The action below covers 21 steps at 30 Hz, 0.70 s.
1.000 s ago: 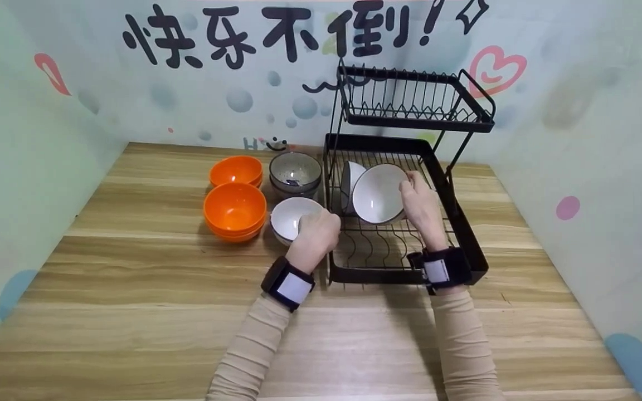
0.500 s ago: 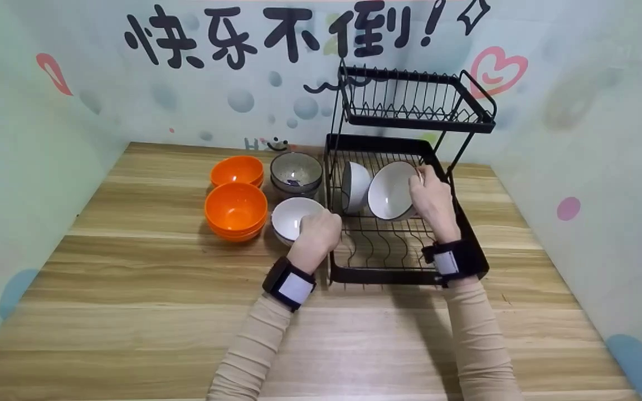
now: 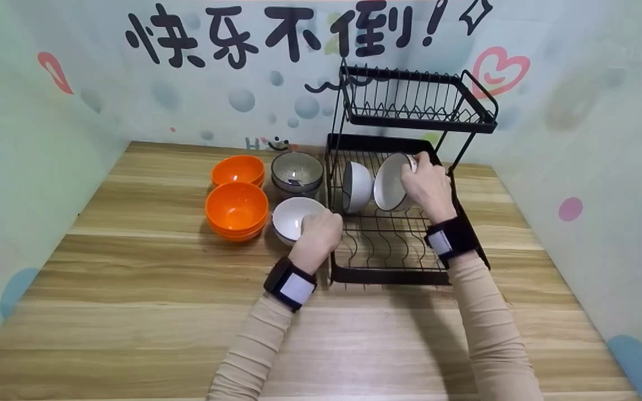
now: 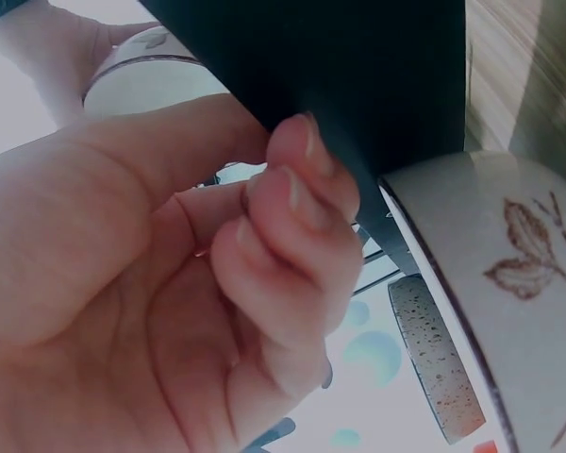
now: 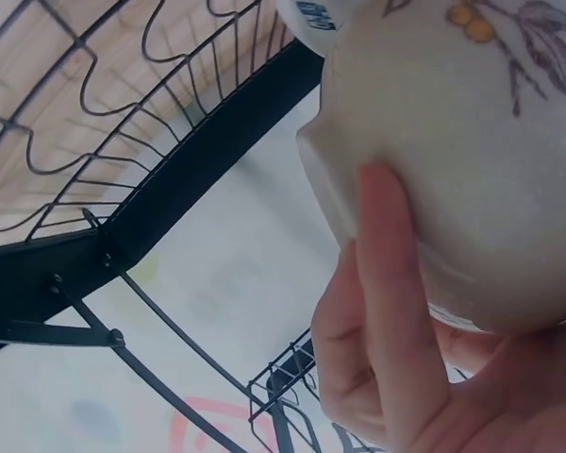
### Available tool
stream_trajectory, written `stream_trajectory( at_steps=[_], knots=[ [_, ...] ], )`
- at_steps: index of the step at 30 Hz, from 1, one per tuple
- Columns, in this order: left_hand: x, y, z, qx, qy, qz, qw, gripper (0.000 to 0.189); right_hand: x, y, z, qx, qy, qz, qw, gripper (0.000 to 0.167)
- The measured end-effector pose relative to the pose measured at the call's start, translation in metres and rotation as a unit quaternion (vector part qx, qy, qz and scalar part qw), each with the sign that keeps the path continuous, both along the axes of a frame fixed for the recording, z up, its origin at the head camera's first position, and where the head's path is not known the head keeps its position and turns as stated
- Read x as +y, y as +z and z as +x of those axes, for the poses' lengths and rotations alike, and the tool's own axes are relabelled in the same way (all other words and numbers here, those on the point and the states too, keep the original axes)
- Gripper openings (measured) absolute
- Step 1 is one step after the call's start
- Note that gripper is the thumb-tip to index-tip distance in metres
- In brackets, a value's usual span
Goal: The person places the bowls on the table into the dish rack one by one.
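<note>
So I've got the white bowl [image 3: 391,186] tipped up on its side, mouth facing left and a touch toward me, base off to the right. The long line of its rim runs close to upright, far end leaning right. It's over the lower tray of the black dish rack [image 3: 390,275], just beside the other white bowl [image 3: 359,188] on edge in there. Can't tell if mine touches the wires. My right hand [image 3: 429,186] is holding it by the rim, up at the far right. My left hand [image 3: 320,231] is at the rack's left edge by a third white bowl [image 3: 292,216], fingers curled, but honestly can't tell if they're gripping anything. Compared with half a second ago, the bowl's shifted a bit further back and turned more side-on, so less of the inside shows. Left hand hasn't budged. Looks-wise: plain white inside, thin dark rim, and outside a brownish leaf print [image 5: 550,52] with yellow berries [image 5: 471,22].
</note>
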<state>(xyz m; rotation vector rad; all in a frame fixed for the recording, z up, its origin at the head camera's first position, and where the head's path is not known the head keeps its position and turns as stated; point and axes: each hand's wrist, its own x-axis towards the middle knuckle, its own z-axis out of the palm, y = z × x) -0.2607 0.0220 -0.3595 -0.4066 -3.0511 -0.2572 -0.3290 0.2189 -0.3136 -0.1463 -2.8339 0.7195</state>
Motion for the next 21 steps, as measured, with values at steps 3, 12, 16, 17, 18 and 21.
stream_trajectory(
  at_steps=[3,12,16,17,18,21],
  knots=[
    [0.000,0.000,0.000,0.000,0.000,0.002,1.0000,0.020,-0.003,0.001,-0.004,-0.005,-0.003,0.017,0.9998,0.046],
    [0.000,0.001,0.000,0.004,-0.001,-0.006,1.0000,0.019,-0.008,0.002,-0.014,0.004,-0.016,0.046,0.9988,0.046],
    [0.000,0.001,0.000,0.002,-0.002,-0.012,0.9999,0.019,-0.009,0.003,-0.017,0.007,-0.024,0.052,0.9983,0.048],
    [0.000,0.000,0.000,0.003,-0.002,-0.011,0.9999,0.019,-0.009,0.003,-0.018,0.008,-0.025,0.056,0.9981,0.049],
    [0.000,0.000,0.000,0.004,-0.002,-0.010,0.9999,0.019,-0.009,0.004,-0.018,0.007,-0.025,0.060,0.9978,0.050],
    [0.000,0.000,0.000,0.004,-0.001,-0.007,1.0000,0.019,-0.010,0.003,-0.022,0.000,-0.024,0.075,0.9969,0.055]
  ],
)
